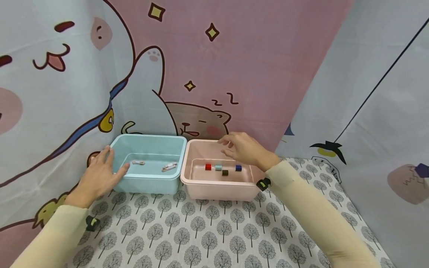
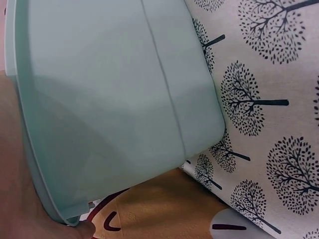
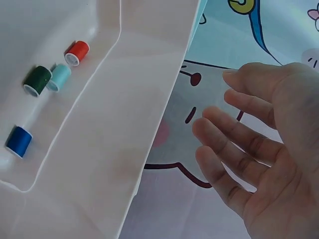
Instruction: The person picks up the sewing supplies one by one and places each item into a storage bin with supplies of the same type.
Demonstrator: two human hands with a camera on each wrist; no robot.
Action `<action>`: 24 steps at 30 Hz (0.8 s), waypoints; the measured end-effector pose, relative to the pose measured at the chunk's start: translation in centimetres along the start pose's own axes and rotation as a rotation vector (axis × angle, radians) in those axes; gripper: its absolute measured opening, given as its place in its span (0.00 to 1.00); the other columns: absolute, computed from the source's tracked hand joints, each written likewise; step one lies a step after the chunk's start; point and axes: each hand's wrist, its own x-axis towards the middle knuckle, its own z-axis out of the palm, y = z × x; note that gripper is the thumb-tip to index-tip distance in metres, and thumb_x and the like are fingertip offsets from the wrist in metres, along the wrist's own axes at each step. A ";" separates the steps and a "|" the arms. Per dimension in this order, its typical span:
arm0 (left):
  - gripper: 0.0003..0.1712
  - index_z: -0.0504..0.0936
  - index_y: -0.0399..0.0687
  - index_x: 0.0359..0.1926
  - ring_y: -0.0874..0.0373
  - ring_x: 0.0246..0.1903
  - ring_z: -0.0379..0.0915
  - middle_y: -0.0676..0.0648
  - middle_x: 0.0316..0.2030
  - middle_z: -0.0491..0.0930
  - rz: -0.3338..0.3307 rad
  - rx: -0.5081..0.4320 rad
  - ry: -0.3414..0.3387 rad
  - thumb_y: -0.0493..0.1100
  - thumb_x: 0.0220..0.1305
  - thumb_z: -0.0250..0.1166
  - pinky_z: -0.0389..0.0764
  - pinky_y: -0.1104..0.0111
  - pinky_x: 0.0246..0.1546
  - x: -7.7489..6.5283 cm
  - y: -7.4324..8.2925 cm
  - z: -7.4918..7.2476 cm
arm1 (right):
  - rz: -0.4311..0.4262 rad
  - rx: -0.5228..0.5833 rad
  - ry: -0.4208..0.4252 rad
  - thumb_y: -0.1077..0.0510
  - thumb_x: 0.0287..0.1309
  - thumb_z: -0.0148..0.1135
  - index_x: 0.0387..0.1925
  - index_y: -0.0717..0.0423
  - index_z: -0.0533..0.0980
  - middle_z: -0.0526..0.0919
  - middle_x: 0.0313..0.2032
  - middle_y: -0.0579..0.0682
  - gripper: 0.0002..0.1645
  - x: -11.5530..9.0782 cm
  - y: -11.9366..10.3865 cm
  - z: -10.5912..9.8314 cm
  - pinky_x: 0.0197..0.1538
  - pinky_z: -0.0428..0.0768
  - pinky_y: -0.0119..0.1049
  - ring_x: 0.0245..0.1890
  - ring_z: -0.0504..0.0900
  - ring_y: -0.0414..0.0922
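My left hand [image 1: 98,180] rests at the left end of the light blue bin [image 1: 147,176], fingers extended along the rim. In the left wrist view that hand lies right against the edge of the bin. Two lots of small, thin, pale items [image 1: 169,166] lie on the blue bin's floor. My right hand [image 1: 246,149] hovers over the back of the pink bin [image 1: 221,190], its fingers loosely bent with nothing between them. Inside the pink bin are thread spools: red [image 3: 78,53], light turquoise [image 3: 60,77], dark green [image 3: 37,81] and blue [image 3: 19,142].
Both bins stand side by side on a tree-print cloth [image 1: 197,238]. A cartoon-printed curtain [image 1: 254,56] rises close behind them and along both sides. A small dark wrist device [image 1: 263,184] is strapped on the right sleeve.
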 end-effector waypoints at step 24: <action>0.62 0.48 0.20 0.91 0.13 0.89 0.44 0.17 0.90 0.45 0.023 0.054 -0.030 0.75 0.91 0.44 0.42 0.14 0.84 0.3 0.0 -0.6 | -0.062 -0.027 0.211 0.61 0.78 0.76 0.63 0.55 0.90 0.95 0.59 0.54 0.17 -8.7 0.2 0.2 0.49 0.96 0.47 0.48 0.96 0.49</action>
